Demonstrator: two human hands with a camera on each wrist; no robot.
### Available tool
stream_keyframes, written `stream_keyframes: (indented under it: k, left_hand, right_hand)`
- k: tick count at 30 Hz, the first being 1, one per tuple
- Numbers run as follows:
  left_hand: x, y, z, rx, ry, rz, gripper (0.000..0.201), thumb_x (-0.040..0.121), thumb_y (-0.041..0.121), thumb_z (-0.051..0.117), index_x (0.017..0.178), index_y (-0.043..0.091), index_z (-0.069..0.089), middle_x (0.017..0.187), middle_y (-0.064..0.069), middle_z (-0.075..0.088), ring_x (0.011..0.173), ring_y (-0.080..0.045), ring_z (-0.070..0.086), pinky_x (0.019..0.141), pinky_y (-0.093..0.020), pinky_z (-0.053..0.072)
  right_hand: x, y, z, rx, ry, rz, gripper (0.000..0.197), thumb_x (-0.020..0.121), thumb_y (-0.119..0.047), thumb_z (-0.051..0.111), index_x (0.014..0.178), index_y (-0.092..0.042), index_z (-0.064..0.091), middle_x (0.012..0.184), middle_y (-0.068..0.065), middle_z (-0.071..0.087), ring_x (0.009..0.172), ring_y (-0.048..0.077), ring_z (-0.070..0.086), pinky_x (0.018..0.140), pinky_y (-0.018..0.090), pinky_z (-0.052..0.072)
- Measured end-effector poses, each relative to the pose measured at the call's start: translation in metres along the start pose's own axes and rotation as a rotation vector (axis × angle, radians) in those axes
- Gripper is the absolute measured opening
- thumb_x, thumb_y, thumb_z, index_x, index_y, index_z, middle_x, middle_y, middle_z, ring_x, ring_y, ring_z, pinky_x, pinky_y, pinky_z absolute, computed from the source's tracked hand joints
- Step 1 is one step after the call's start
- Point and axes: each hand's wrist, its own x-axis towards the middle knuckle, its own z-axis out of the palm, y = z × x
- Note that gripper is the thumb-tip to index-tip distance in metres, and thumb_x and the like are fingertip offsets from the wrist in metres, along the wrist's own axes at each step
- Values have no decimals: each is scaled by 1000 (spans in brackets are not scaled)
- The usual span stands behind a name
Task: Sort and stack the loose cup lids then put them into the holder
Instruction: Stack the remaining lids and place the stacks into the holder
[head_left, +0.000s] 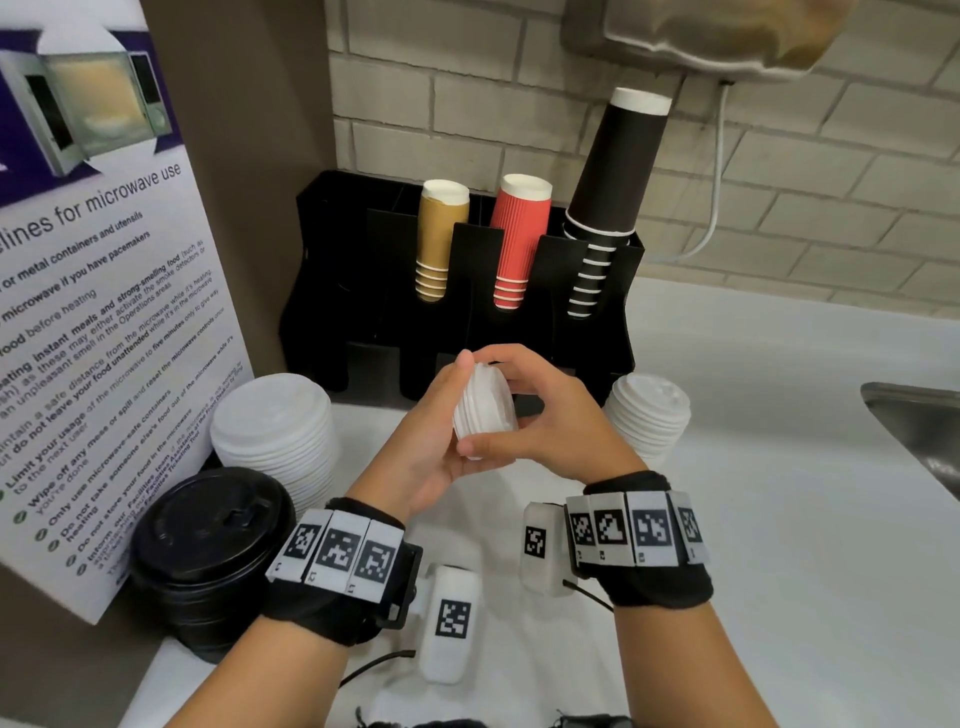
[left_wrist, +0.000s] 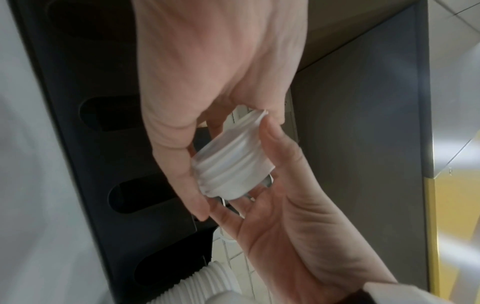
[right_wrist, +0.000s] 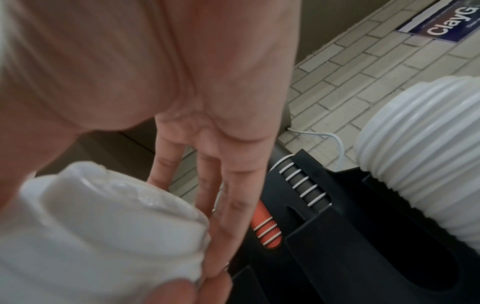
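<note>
Both hands, left (head_left: 431, 441) and right (head_left: 550, 421), grip small white lids (head_left: 485, 402) beside "microwave use" poster (head_left: 104, 270).

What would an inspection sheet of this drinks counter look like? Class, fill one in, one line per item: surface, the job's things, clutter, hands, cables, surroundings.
Surface: pale white counter, steel sink edge at right.
Job's things: small stack of white plastic lids held in mid-air; black plastic holder behind it, holding tan, red and black paper cups; larger white lid stack left, ribbed white lid stack right, black lid stack near left.
Clutter: nothing seen.
Hands: left hand and right hand both grip the small stack.
Cables: white cable hanging down the wall.
Surroundings: pale brick wall, microwave-use poster at left.
</note>
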Motion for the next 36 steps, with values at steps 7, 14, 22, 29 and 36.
stream_keyframes:
  k: [7, 14, 22, 29, 36]
  left_hand:
    - [3, 4, -1, -74, 70, 7, 74, 75, 65, 52, 135, 22, 54, 127, -13, 64, 110, -25, 68, 79, -43, 60]
    - [7, 2, -14, -188, 379, 35, 41, 96, 51, 47, 124, 23, 58, 123, -8, 57, 110, -26, 59, 87, -43, 54]
    - [9, -12, -26, -175, 510, -10, 26, 95, 44, 54, 106, 22, 65, 110, -4, 59, 96, -23, 61, 69, -34, 52]
    - [9, -17, -26, -127, 539, -37, 32, 94, 46, 56, 109, 20, 66, 108, -3, 62, 101, -26, 64, 66, -32, 52]
    - [9, -19, -20, -101, 498, -44, 36, 97, 44, 52, 117, 16, 62, 107, -3, 63, 101, -24, 64, 65, -29, 53]
  right_hand:
    - [18, -2, 3, -79, -59, -38, 73, 64, -32, 87, 128, -32, 51, 121, -5, 55, 115, 11, 52, 91, 40, 53]
    - [87, -16, -9, -79, 27, -110, 70, 68, -30, 85, 127, -25, 48, 115, -10, 56, 108, 10, 56, 85, 18, 50]
    - [169, 6, 35, -581, -196, -29, 76, 65, -20, 85, 121, -7, 35, 115, 12, 51, 101, 27, 56, 72, 30, 42]
    - [176, 19, 69, -989, -381, 51, 65, 67, -22, 81, 117, -4, 43, 96, 6, 53, 91, 29, 60, 66, 37, 48]
    - [175, 33, 89, -1198, -345, 15, 22, 78, -27, 68, 94, -14, 61, 89, 0, 62, 74, 22, 58, 57, 30, 39]
